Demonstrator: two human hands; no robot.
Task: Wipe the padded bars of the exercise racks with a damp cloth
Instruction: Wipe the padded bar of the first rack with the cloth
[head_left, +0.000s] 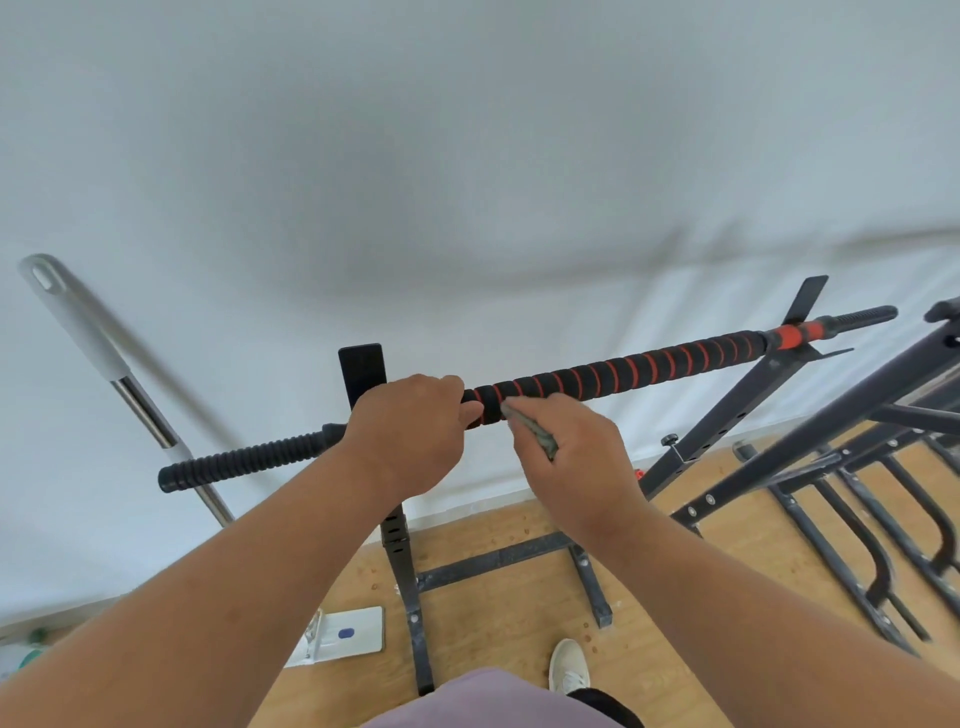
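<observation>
White wall (467, 156): backdrop. Black rack (410, 582): stood on the wooden floor (498, 634). Padded bar (649, 366), black with red spiral: laid across the rack's supports. Left hand (410, 436): curled around the bar. Right hand (576, 457): grey cloth (530, 428) pinched and pressed against the padding beside the left hand.

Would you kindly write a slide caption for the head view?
Left hand grips the padded bar while the right hand presses a cloth against it.

Bright, soft shadows (edges warped).
</observation>
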